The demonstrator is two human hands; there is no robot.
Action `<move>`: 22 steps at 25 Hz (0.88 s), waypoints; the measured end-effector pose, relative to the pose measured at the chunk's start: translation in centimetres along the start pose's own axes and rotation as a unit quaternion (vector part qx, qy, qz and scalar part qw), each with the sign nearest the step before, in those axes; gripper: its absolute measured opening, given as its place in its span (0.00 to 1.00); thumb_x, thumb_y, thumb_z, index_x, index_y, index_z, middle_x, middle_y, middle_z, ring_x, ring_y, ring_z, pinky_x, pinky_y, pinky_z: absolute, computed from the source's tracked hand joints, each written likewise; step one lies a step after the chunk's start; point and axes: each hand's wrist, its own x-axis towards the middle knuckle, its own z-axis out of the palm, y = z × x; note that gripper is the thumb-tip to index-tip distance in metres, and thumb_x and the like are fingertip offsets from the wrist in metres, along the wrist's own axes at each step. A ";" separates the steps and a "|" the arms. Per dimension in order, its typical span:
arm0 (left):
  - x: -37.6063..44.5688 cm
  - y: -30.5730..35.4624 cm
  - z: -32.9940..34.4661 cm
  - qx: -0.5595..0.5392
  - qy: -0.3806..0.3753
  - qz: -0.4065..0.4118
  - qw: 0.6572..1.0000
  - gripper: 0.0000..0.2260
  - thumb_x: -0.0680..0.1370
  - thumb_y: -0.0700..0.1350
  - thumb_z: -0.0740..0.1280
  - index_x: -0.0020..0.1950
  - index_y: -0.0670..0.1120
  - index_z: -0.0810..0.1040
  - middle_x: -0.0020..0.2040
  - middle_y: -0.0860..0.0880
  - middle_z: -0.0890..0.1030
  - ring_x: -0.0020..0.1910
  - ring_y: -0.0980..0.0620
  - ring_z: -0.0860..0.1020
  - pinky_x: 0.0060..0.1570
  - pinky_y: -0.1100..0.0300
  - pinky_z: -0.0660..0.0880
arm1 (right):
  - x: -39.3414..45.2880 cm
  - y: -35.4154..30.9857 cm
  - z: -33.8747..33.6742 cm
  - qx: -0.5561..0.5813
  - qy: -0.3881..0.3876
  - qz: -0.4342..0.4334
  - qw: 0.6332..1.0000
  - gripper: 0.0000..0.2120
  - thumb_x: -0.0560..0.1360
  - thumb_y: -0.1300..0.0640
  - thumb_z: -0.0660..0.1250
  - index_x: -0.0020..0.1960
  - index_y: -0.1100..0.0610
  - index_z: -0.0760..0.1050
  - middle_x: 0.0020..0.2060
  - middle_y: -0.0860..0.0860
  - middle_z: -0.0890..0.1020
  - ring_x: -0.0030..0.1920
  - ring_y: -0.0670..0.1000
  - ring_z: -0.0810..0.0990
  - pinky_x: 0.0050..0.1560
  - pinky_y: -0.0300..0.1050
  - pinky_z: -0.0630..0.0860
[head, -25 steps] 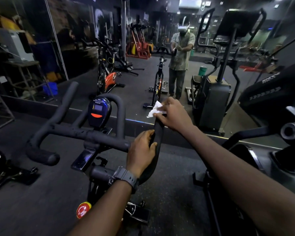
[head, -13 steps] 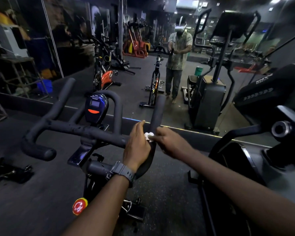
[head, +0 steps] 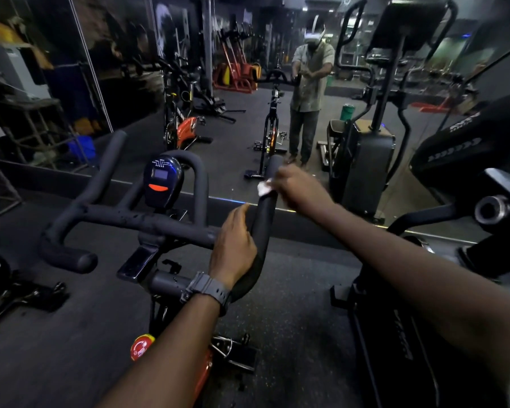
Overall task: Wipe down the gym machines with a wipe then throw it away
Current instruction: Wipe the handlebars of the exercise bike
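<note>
On the left end of the spin bike handlebar (head: 124, 216) the grip is bare. In the middle sits the console (head: 162, 181). At the right bend, the left hand (head: 233, 245) grasps the bar, a watch (head: 208, 290) on its wrist. On the right horn, the right hand (head: 299, 188) presses a white wipe (head: 264, 187), fingers curled around it.

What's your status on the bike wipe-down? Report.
Left hand gripping right handlebar low. Right hand pressing wipe near its tip. Nothing blocking.
</note>
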 end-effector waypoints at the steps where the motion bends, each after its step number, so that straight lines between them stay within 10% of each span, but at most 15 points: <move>1: -0.1 0.1 -0.1 -0.001 0.004 -0.001 1.000 0.25 0.75 0.31 0.59 0.72 0.43 0.68 0.68 0.45 0.73 0.66 0.46 0.73 0.68 0.51 0.70 | 0.6 0.3 0.1 0.002 0.040 0.041 0.998 0.14 0.75 0.62 0.61 0.56 0.55 0.81 0.46 0.57 0.77 0.48 0.60 0.74 0.45 0.57 0.77; 7: -0.2 0.4 -0.3 -0.008 -0.004 -0.007 1.000 0.26 0.75 0.31 0.61 0.72 0.44 0.68 0.69 0.46 0.72 0.66 0.47 0.73 0.68 0.57 0.68 | -4.8 -2.8 3.1 -0.027 0.007 -0.152 0.988 0.14 0.76 0.58 0.60 0.57 0.54 0.81 0.44 0.52 0.78 0.46 0.53 0.71 0.34 0.45 0.75; 11: -0.2 0.4 -0.1 0.028 -0.015 -0.010 0.999 0.27 0.75 0.30 0.60 0.73 0.44 0.67 0.69 0.47 0.73 0.67 0.48 0.72 0.68 0.54 0.69 | 0.9 0.6 0.5 -0.030 0.119 0.029 0.992 0.14 0.68 0.68 0.70 0.52 0.57 0.81 0.44 0.56 0.77 0.44 0.59 0.74 0.40 0.49 0.76; 15: 0.1 0.5 0.1 0.013 -0.009 -0.019 1.000 0.18 0.76 0.37 0.66 0.64 0.49 0.75 0.58 0.50 0.80 0.57 0.49 0.79 0.58 0.51 0.76 | -5.7 -3.9 4.5 0.027 0.078 -0.097 0.992 0.10 0.77 0.57 0.61 0.53 0.56 0.80 0.43 0.52 0.76 0.45 0.53 0.70 0.32 0.43 0.70; 18: 1.7 1.5 0.1 0.046 -0.014 -0.049 0.998 0.14 0.74 0.38 0.70 0.59 0.47 0.79 0.52 0.49 0.80 0.52 0.49 0.79 0.54 0.54 0.76 | -0.2 -0.2 2.6 0.089 0.129 0.076 0.985 0.09 0.78 0.56 0.63 0.53 0.57 0.79 0.43 0.55 0.75 0.45 0.56 0.75 0.43 0.51 0.77; 22: 3.0 1.9 -0.1 0.071 -0.047 -0.068 0.994 0.16 0.75 0.41 0.72 0.62 0.48 0.79 0.57 0.52 0.78 0.50 0.51 0.80 0.52 0.57 0.77 | 2.0 0.2 4.2 0.252 0.300 0.268 0.880 0.09 0.75 0.65 0.66 0.50 0.58 0.84 0.41 0.55 0.80 0.41 0.54 0.79 0.43 0.40 0.73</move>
